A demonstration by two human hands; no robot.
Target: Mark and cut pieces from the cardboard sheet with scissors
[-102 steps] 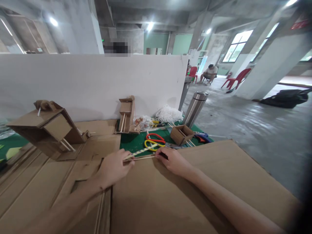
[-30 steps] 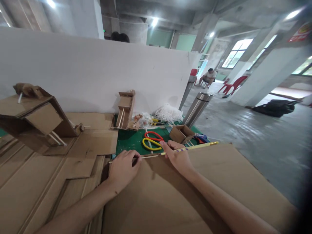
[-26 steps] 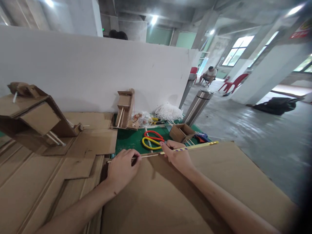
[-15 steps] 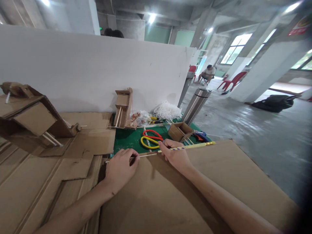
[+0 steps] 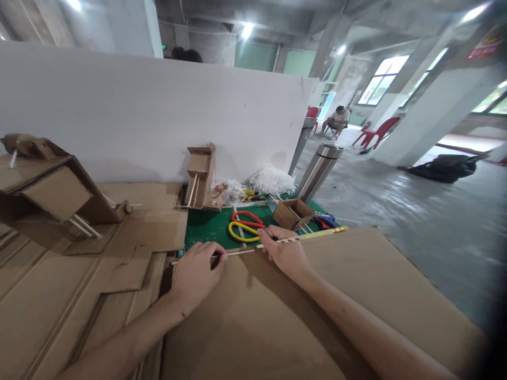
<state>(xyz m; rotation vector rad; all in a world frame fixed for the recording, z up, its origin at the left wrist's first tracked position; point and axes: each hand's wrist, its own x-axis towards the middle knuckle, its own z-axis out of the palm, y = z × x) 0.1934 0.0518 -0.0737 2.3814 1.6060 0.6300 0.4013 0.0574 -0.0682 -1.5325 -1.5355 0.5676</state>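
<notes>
Near the far edge of a large cardboard sheet [image 5: 237, 316], my left hand [image 5: 200, 269] pinches a thin wooden stick [image 5: 240, 252] between thumb and fingers. The stick lies along the edge, pointing right. My right hand [image 5: 287, 253] is closed round a yellow pencil [image 5: 317, 236] with purple dots and a gold-coloured end that points right. Its other tip is by the stick's right end; whether they touch I cannot tell. Just beyond my right hand lie scissors [image 5: 242, 232] with one red and one yellow handle, their blades hidden behind the fingers.
Beyond the sheet, a green mat [image 5: 206, 227] carries a small cardboard box [image 5: 291, 215], a steel flask [image 5: 319, 171], white string [image 5: 271, 180] and a blue-handled tool [image 5: 327, 220]. Cardboard models [image 5: 59, 195] stand at left. A white partition [image 5: 150, 116] rises behind. One person [image 5: 336, 121] sits far off.
The pencil's gold-coloured end has dipped back slightly to the left, with a small shift of my right hand. My left hand and the stick look the same.
</notes>
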